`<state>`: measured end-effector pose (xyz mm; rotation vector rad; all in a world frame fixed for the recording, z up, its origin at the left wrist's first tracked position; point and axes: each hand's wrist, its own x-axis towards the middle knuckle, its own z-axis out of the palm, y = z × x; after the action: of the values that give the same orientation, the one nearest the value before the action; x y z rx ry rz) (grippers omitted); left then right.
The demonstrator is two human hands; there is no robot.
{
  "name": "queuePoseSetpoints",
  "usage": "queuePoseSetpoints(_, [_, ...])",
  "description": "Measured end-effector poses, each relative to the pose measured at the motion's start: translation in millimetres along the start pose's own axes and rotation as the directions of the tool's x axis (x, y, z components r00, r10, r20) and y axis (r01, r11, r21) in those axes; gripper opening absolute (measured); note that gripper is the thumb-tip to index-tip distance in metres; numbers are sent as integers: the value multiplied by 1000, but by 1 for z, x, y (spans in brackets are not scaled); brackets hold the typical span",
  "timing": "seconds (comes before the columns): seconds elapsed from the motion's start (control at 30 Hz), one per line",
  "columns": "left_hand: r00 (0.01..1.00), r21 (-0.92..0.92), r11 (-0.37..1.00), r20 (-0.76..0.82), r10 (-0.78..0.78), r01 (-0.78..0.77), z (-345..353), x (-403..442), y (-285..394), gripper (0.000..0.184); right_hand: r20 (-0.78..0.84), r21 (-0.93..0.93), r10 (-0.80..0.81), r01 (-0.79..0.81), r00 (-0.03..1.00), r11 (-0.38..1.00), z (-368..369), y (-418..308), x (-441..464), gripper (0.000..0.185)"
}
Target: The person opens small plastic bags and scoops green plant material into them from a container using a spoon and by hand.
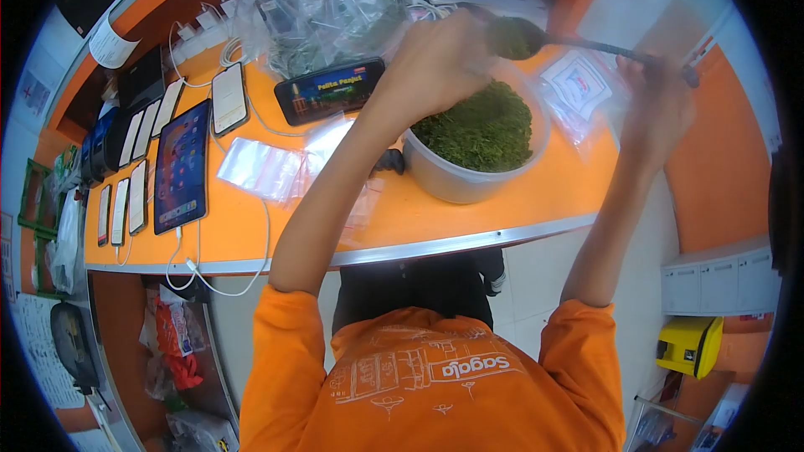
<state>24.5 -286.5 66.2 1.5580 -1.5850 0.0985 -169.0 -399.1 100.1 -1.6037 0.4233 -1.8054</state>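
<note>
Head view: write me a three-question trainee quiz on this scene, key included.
1. Multiple choice: what does the right hand hold? A) scissors; B) a spoon; C) a pen.
2. True or false: the tub holds finely shredded greens.
3. Fill in: the tablet lies on the ____ tabletop.

Key: 1. B; 2. true; 3. orange.

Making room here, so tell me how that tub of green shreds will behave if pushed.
The tub probably slides rather than tips, being wide on a shiny tabletop. Its loose green shreds could spill if jolted: the top is open.
</note>
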Motion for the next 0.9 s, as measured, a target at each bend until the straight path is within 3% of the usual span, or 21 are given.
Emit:
queuePoseSetpoints(0.33, [993, 103, 989, 53, -109, 103, 4, 6, 4, 56, 41, -186, -113, 118, 993, 975, 10, -18, 1, 35])
queuePoseSetpoints(0.47, [994, 24, 995, 51, -95, 94, 5, 7, -2, 59, 159, -187, -272, 300, 949, 936, 17, -29, -8, 35])
queuePoseSetpoints(0.77, [975, -47, 982, 134, -178, 186, 2, 7, -7, 61, 391, -34, -606, 668, 693, 743, 21, -32, -8, 30])
queuePoseSetpoints(0.83, [975, -215, 960, 170, -145, 180, 3, 8, -10, 59, 435, 0, -606, 673, 665, 739, 20, -33, -10, 29])
queuePoseSetpoints(0.9, [966, -348, 913, 215, -143, 212, 2, 8, -11, 57, 459, 114, -702, 748, 544, 654, 20, -28, -7, 28])
